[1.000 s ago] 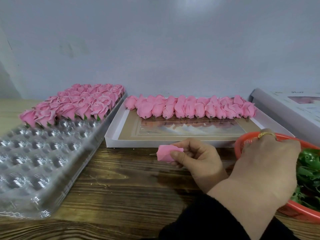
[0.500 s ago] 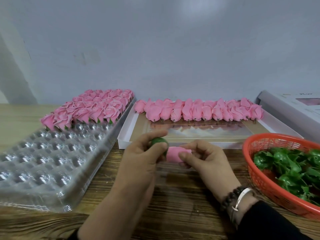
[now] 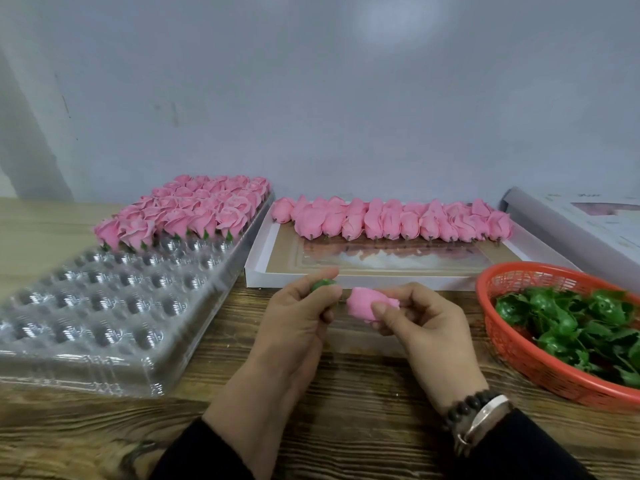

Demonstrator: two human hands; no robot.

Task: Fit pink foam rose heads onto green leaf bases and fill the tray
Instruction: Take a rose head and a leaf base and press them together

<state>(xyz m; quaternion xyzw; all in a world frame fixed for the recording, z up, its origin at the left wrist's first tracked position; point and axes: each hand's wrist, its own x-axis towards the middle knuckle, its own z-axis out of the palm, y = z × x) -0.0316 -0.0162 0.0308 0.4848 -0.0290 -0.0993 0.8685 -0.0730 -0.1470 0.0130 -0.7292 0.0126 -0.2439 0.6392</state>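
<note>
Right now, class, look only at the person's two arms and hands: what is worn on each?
Both arms wear dark, near-black sleeves that end at the wrist. The right wrist carries a string of dark round beads beside a plain silver bangle. The left hand and right hand are bare, with no gloves; no ring can be seen on either from this view.

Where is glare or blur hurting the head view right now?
Head view: glare glints off the clear tray's empty cups; a soft light patch sits on the wall; the frame edges bend and soften; the hands and the rose head look slightly soft.
</note>
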